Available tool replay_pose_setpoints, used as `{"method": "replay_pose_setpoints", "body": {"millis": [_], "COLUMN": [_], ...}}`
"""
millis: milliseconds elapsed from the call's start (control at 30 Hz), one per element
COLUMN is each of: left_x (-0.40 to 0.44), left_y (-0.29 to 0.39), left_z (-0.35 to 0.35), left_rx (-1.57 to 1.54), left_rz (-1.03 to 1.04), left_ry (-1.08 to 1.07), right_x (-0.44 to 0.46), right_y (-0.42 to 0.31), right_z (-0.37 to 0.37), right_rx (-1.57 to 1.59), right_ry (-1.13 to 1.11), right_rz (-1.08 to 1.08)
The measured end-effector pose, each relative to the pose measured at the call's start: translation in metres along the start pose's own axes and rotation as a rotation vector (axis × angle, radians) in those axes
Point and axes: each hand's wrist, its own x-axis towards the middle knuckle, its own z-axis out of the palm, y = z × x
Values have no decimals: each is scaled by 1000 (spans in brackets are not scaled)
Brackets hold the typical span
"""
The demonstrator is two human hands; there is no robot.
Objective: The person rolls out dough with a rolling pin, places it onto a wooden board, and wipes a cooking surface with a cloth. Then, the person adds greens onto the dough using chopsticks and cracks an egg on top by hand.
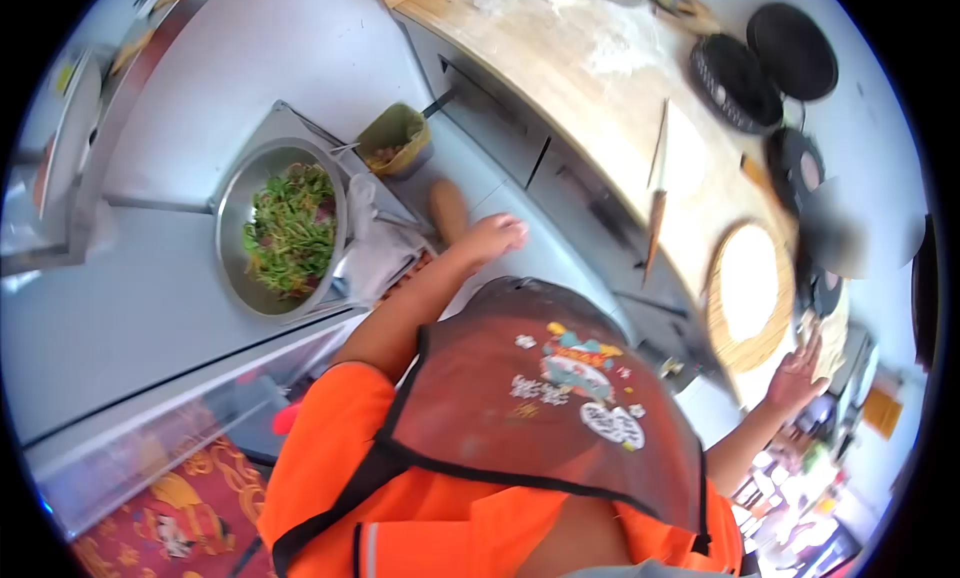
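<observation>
My left hand point(492, 239) hangs in front of the apron point(560, 378), fingers curled in, with nothing visible in it. It is over the floor, between the counter and a metal bowl point(228, 240) of chopped greens point(288, 233). Over at the right, my right hand point(797, 376) has its fingers stretched apart by the counter's edge. Close to its fingertips lies a pale, flat piece point(830, 343) that looks like flatbread; whether they touch is unclear. Just beyond is a round wooden board point(718, 323) with a bright white round on it.
A long knife point(657, 203) lies on the floury wooden counter point(560, 88). Behind it an electric griddle point(735, 78) stands with its lid raised. On the left, a lined bin point(400, 158) and plastic bags point(375, 253) are beside the bowl. Drawers point(580, 203) line the counter's front.
</observation>
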Motion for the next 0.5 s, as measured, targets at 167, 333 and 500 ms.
{"method": "replay_pose_setpoints", "body": {"millis": [167,333,500], "left_x": [133,132,184], "left_y": [-25,-48,-37], "left_z": [82,102,203], "left_rx": [-142,-199,-305], "left_rz": [-165,-345,-440], "left_ry": [-337,-488,-496], "right_x": [-142,-163,-166], "right_y": [-32,0,-15], "right_z": [-17,13,-40], "right_rx": [219,321,377], "right_ry": [135,296,311], "right_rz": [-313,-302,-403]}}
